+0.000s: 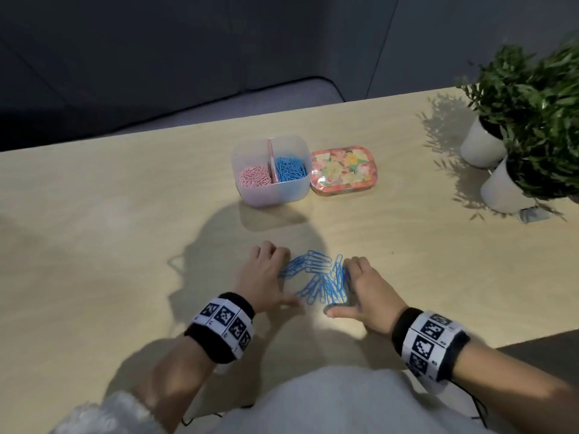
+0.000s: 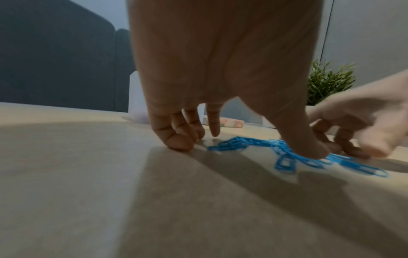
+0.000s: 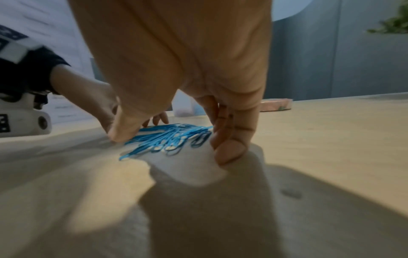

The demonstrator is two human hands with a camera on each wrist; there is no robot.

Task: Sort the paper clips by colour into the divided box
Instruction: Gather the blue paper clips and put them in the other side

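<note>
Two potted plants (image 1: 513, 126) and floral tin (image 1: 344, 170) beside divided box (image 1: 272, 170).

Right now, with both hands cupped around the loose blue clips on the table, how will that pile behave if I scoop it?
The blue paper clips lie flat and overlapping, so they likely slide easily on the smooth table. Being thin wire, they're probably hard to get fingertips under. Some look interlinked and may lift in clumps, while strays could slip out between left hand and right hand.
</note>
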